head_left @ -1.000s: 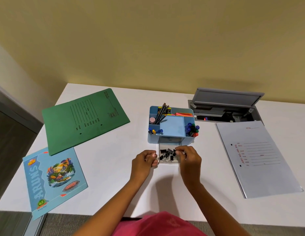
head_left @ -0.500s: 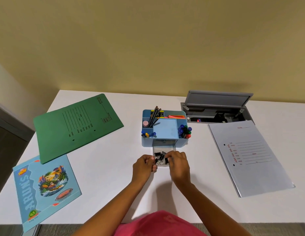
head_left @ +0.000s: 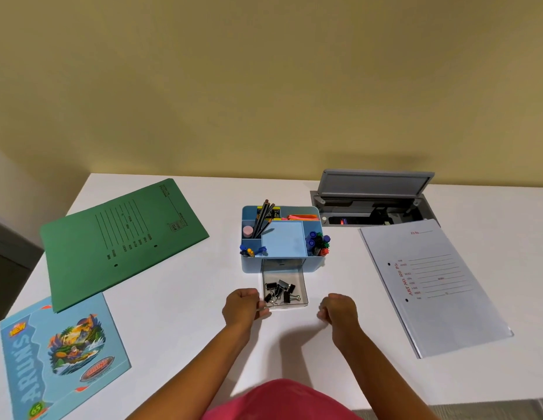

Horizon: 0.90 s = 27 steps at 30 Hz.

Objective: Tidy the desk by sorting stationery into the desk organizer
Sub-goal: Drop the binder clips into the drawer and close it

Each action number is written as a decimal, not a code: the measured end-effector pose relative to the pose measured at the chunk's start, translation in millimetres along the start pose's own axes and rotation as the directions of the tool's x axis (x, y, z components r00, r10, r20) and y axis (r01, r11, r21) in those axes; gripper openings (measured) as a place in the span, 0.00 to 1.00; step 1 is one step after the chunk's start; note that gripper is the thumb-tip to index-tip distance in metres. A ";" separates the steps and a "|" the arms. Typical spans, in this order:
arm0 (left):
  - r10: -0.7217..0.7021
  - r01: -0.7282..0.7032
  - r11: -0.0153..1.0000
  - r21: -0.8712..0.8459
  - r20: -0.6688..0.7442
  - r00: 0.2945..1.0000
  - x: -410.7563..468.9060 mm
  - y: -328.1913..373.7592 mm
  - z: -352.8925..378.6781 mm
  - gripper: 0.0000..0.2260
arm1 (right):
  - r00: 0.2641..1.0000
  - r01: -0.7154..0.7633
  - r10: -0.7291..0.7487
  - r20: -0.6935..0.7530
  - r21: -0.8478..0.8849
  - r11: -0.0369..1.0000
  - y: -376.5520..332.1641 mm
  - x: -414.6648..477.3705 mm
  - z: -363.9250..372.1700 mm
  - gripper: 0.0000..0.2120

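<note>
A light blue desk organizer (head_left: 284, 241) stands mid-desk, holding pencils (head_left: 264, 218), markers (head_left: 318, 245), a pink eraser (head_left: 247, 231) and orange sticky notes (head_left: 303, 217). Its clear drawer (head_left: 300, 286) is pulled out toward me, and several black binder clips (head_left: 279, 292) lie inside. My left hand (head_left: 243, 307) has curled fingers that pinch the drawer's front left corner. My right hand (head_left: 337, 310) hovers to the right of the drawer, apart from it, fingers curled into a fist with nothing in it.
A green folder (head_left: 118, 241) lies at the left, with a blue illustrated book (head_left: 58, 359) nearer me. At the right lies a grey file folder (head_left: 431, 283). Behind it, an open cable hatch (head_left: 373, 201) is set into the white desk (head_left: 179, 313).
My right hand has left the binder clips in the drawer and pulled back to the right, empty. My left hand stays at the drawer's left corner.
</note>
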<state>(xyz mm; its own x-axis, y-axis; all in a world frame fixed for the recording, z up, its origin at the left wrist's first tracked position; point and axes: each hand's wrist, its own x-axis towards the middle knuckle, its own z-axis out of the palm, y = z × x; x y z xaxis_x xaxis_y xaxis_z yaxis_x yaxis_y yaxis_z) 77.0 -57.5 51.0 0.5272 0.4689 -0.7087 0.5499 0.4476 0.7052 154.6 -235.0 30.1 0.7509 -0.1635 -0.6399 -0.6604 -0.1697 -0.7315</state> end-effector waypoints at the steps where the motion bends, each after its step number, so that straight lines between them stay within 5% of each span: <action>1: -0.042 0.042 0.999 0.005 -0.005 0.999 4.0 -1.0 0.1 0.06 | 0.999 -0.044 0.043 0.022 0.035 0.998 -0.7 -1.0 -1.1 0.16; 6: -0.149 0.147 0.988 0.046 0.063 0.987 17.0 -4.4 5.5 0.06 | 0.967 -0.227 0.203 0.153 0.164 0.960 4.3 -6.9 1.8 0.17; 18: -0.079 0.076 0.997 0.031 0.109 0.991 34.9 -11.5 11.9 0.12 | 0.931 -0.292 0.233 0.280 0.189 0.938 -2.5 3.5 18.6 0.06; 21: -0.059 0.058 0.998 0.016 0.098 0.993 37.8 -9.4 12.2 0.09 | 0.929 -0.292 0.227 0.292 0.204 0.934 -7.7 5.4 25.4 0.06; 27: -0.072 0.075 0.996 -0.052 0.055 0.996 47.4 0.0 15.7 0.18 | 0.942 -0.298 0.207 0.263 0.378 0.876 -20.3 2.3 39.0 0.11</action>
<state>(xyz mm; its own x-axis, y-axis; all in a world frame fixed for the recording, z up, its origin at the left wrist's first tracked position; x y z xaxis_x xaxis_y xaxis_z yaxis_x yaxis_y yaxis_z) 112.1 -47.2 17.1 0.5211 0.3928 -0.7578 0.5532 0.5207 0.6503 170.1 -194.1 34.3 0.5737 0.0667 -0.8163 -0.7985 0.2675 -0.5393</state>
